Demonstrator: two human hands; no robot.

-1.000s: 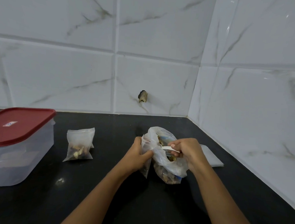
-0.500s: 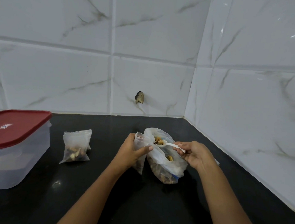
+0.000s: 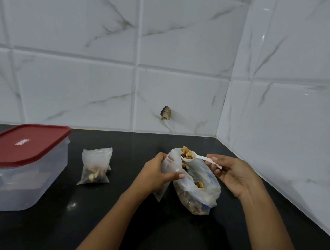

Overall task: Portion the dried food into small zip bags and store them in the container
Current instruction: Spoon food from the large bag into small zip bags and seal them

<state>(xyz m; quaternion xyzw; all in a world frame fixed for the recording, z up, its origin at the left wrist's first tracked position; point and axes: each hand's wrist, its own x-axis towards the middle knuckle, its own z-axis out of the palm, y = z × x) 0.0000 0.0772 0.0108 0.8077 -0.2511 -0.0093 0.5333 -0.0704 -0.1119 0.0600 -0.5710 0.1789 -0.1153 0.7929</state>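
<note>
On the counter (image 3: 118, 221), the container (image 3: 25, 175) sat at your far left, a filled zip bag (image 3: 95, 166) just to its right. Further right stood the big bag (image 3: 199, 194), between your hands. The small zip bag (image 3: 166, 162) in your left hand (image 3: 154, 176) touched its left side. The spoon (image 3: 200, 158) in your right hand (image 3: 233, 174) was above its mouth, dried food (image 3: 186, 152) in the bowl.

Soft, even, rather dim light, with small glints on the right wall (image 3: 295, 55) and the dark tabletop (image 3: 71, 205). Tile lines bow from wide-angle distortion; detail is slightly soft throughout.
</note>
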